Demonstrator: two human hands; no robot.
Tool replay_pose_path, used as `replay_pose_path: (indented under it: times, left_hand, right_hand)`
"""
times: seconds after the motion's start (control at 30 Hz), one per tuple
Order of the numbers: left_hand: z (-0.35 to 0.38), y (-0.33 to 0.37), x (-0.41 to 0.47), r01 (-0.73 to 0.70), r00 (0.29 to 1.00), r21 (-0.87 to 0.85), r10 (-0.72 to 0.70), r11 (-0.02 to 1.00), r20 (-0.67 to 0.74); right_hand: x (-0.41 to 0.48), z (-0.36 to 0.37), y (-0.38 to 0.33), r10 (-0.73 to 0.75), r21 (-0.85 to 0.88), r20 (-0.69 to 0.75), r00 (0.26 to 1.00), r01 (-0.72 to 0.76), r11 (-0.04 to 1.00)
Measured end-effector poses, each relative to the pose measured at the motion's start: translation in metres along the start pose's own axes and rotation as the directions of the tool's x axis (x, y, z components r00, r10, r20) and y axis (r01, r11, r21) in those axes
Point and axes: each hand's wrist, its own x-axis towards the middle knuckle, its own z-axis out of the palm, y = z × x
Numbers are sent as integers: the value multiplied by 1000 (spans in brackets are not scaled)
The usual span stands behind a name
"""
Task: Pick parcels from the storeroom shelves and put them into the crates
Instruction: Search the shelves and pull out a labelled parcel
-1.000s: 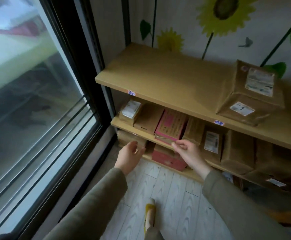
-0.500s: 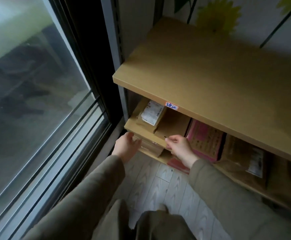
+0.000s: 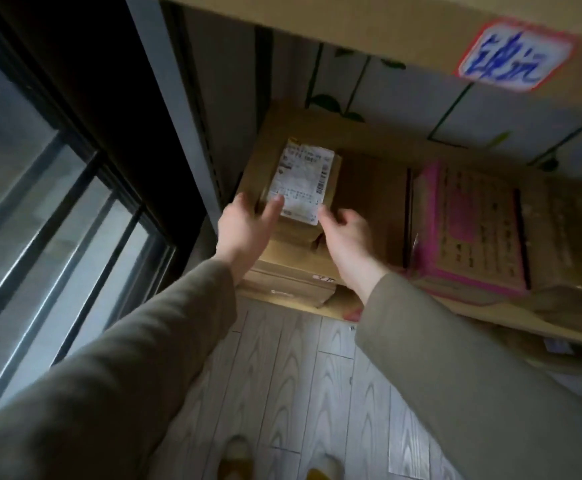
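Flanking the labelled cardboard parcel, the spread left hand and half-curled right hand look barely seated, so pulling now could drop it.

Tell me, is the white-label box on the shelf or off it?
On the shelf. The box lies flat on it beside a pink box; left hand and right hand are at its front.
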Motion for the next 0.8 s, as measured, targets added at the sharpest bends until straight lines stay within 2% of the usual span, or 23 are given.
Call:
replay_pose_path:
  times: [0.1,0.2,0.33,0.53,0.67,0.8]
  left_hand:
    - [9,-8,10,29,999,-142,-26,989,20]
    - [6,-19,0,-27,1000,-271,29,962,4]
    - [-2,-46,-27,-84,994,-390,102,917,25]
    - [1,-61,-42,-125,984,-510,170,851,43]
    - [0,-49,-34,-136,988,-415,153,900,9]
    - [-3,-28,-6,-174,982,-26,172,984,-81]
  right_hand:
    - [2,6,5,-26,33,2,1000,26,999]
    - [-6,9,16,-74,61,-60,995,78,995]
    - [-31,16,43,-213,59,-90,973,218,974]
    - [-39,21,66,-305,22,-123,944,310,951]
    - [-32,20,55,-345,-58,-120,931,340,939]
    - [-14,17,28,-307,-124,-73,949,297,947]
